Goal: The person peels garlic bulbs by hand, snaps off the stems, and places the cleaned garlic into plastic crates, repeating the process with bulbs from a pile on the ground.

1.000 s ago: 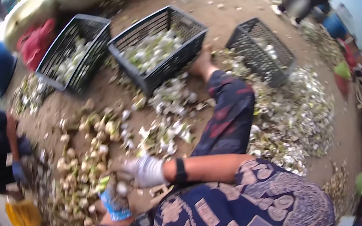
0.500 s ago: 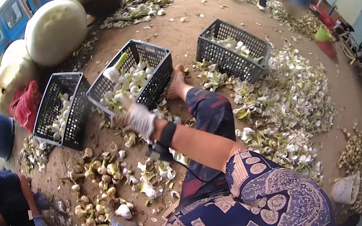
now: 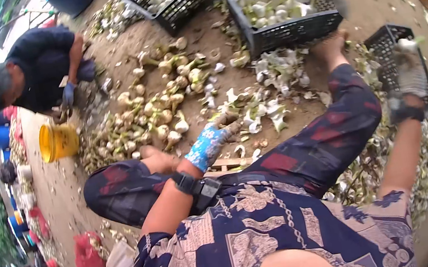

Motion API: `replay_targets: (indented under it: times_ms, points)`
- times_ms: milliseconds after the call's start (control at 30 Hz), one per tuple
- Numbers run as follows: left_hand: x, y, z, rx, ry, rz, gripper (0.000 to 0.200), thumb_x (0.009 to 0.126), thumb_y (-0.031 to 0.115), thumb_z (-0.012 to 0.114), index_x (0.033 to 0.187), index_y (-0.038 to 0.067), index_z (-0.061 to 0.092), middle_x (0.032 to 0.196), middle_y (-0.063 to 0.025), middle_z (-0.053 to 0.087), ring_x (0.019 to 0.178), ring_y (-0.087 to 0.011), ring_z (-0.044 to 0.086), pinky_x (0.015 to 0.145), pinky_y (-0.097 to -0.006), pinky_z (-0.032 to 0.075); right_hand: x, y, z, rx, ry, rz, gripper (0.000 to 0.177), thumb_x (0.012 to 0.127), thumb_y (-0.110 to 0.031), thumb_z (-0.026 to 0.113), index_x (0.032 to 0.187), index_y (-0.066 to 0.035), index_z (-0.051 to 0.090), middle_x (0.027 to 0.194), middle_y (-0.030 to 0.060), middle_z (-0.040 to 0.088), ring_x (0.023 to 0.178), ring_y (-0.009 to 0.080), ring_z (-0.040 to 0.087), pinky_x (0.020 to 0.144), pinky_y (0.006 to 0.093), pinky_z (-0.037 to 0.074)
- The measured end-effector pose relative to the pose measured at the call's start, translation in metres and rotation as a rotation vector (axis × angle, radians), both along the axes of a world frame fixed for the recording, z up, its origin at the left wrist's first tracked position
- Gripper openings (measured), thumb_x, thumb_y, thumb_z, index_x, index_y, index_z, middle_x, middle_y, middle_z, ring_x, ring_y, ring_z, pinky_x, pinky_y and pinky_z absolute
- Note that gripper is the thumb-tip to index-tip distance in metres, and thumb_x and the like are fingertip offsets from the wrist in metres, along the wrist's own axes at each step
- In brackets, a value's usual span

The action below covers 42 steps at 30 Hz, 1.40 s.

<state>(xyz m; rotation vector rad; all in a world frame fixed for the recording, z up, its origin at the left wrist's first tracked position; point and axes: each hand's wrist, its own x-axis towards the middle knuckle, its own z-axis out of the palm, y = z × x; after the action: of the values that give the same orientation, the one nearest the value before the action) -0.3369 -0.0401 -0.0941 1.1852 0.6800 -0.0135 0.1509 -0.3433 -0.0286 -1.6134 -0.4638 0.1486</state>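
Note:
My right hand (image 3: 411, 79), in a pale knit glove, reaches out over the right black crate (image 3: 382, 57). A white garlic bulb (image 3: 407, 45) with a green stem is at its fingertips; the fingers are blurred but look closed on it. In a blue flowered glove, my left hand (image 3: 213, 138) is above the ground between my legs. Its bare fingertips stretch apart and hold nothing I can see. Peeled garlic skins (image 3: 264, 113) lie just beyond it, and a heap of untrimmed garlic bulbs (image 3: 138, 118) spreads to its left.
Two more black crates stand ahead, the middle one (image 3: 287, 28) and the left one (image 3: 166, 20), both with garlic inside. A person (image 3: 47, 65) in dark clothes crouches at the left, near a yellow bucket (image 3: 58, 141). A skin pile (image 3: 416, 156) lies at the right.
The view has swung left and down. My right hand has gone from the middle crate to the right one, now with a garlic bulb. The bulb at my left hand is no longer there.

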Motion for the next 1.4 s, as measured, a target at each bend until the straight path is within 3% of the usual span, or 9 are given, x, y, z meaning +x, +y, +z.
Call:
replay_targets:
  times_ms: [133, 300, 367, 600, 667, 933, 1133, 1267, 1400]
  points:
    - [-0.047, 0.012, -0.096, -0.359, 0.356, 0.496, 0.029, 0.084, 0.021, 0.063, 0.105, 0.007, 0.049, 0.088, -0.0091, 0.059, 0.072, -0.0208, 0.060, 0.058, -0.0330, 0.051, 0.109, -0.066, 0.005, 0.069, 0.141, -0.284, 0.031, 0.091, -0.018, 0.048, 0.114, 0.002, 0.052, 0.107, 0.0125, 0.060, 0.090, 0.0174, 0.058, 0.075, 0.0278, 0.050]
    - [-0.110, 0.050, -0.199, 0.343, 0.765, 0.595, 0.047, 0.078, 0.027, 0.067, 0.112, 0.001, 0.049, 0.096, -0.0161, 0.059, 0.092, -0.0299, 0.059, 0.080, -0.0384, 0.048, -0.197, 0.150, -0.013, -0.002, 0.441, 0.259, 0.031, 0.088, -0.013, 0.055, 0.116, -0.002, 0.053, 0.103, 0.0103, 0.060, 0.072, 0.0107, 0.057, 0.063, 0.0217, 0.048]
    - [-0.100, 0.070, -0.200, 0.894, 0.988, 0.381, 0.065, 0.071, 0.032, 0.070, 0.122, 0.000, 0.046, 0.111, -0.0215, 0.054, 0.106, -0.0329, 0.051, 0.093, -0.0368, 0.040, -0.284, 0.198, -0.039, -0.340, 0.568, 0.488, 0.037, 0.085, -0.013, 0.057, 0.119, -0.001, 0.050, 0.094, 0.0096, 0.062, 0.068, 0.0135, 0.058, 0.061, 0.0248, 0.048]
    - [-0.076, 0.126, -0.232, 0.626, 1.063, -0.175, 0.076, 0.069, 0.028, 0.070, 0.134, 0.010, 0.036, 0.138, -0.0245, 0.032, 0.116, -0.0389, 0.047, 0.093, -0.0429, 0.043, -0.360, 0.251, -0.087, -0.606, 0.169, 0.904, 0.029, 0.082, -0.011, 0.057, 0.108, 0.000, 0.058, 0.080, 0.0114, 0.063, 0.070, 0.0201, 0.063, 0.067, 0.0301, 0.052]
    - [-0.072, 0.123, -0.227, 0.677, 1.071, -0.168, 0.073, 0.069, 0.026, 0.072, 0.131, 0.007, 0.040, 0.132, -0.0234, 0.041, 0.108, -0.0337, 0.054, 0.089, -0.0392, 0.046, -0.342, 0.272, -0.089, -0.532, 0.670, 0.753, 0.031, 0.088, -0.021, 0.054, 0.108, 0.002, 0.059, 0.075, 0.0049, 0.060, 0.060, 0.0093, 0.056, 0.053, 0.0230, 0.047]
    - [-0.044, 0.100, -0.093, 0.340, -0.012, 0.088, 0.078, 0.075, 0.025, 0.070, 0.138, 0.003, 0.029, 0.134, -0.0200, 0.041, 0.125, -0.0269, 0.040, 0.102, -0.0341, 0.033, -0.355, 0.329, -0.142, -0.763, 0.618, 1.048, 0.027, 0.089, -0.029, 0.051, 0.089, -0.006, 0.064, 0.074, 0.0135, 0.062, 0.064, 0.0272, 0.059, 0.055, 0.0345, 0.046]
    - [-0.072, 0.075, -0.022, 0.630, 0.002, 0.010, 0.081, 0.075, 0.026, 0.065, 0.140, 0.002, 0.023, 0.138, -0.0203, 0.037, 0.128, -0.0290, 0.036, 0.105, -0.0358, 0.030, -0.376, 0.306, -0.093, -0.404, -0.397, 1.127, 0.027, 0.090, -0.026, 0.050, 0.083, -0.003, 0.061, 0.062, 0.0088, 0.058, 0.053, 0.0199, 0.057, 0.050, 0.0330, 0.045]
    - [-0.082, 0.067, 0.007, 0.438, -0.076, 0.067, 0.088, 0.072, 0.032, 0.068, 0.140, 0.001, 0.023, 0.142, -0.0169, 0.031, 0.134, -0.0263, 0.025, 0.109, -0.0356, 0.020, -0.388, 0.290, -0.048, -0.683, 0.552, 1.116, 0.021, 0.087, -0.021, 0.054, 0.085, -0.002, 0.062, 0.066, 0.0119, 0.060, 0.059, 0.0241, 0.058, 0.053, 0.0341, 0.046]
    - [-0.092, 0.054, 0.025, 0.185, -0.115, 0.170, 0.083, 0.070, 0.030, 0.065, 0.138, 0.000, 0.027, 0.119, -0.0138, 0.051, 0.099, -0.0193, 0.056, 0.083, -0.0295, 0.047, -0.405, 0.273, -0.022, -0.546, 0.203, 1.087, 0.022, 0.088, -0.020, 0.052, 0.082, -0.001, 0.059, 0.059, 0.0039, 0.055, 0.048, 0.0094, 0.053, 0.043, 0.0246, 0.041]
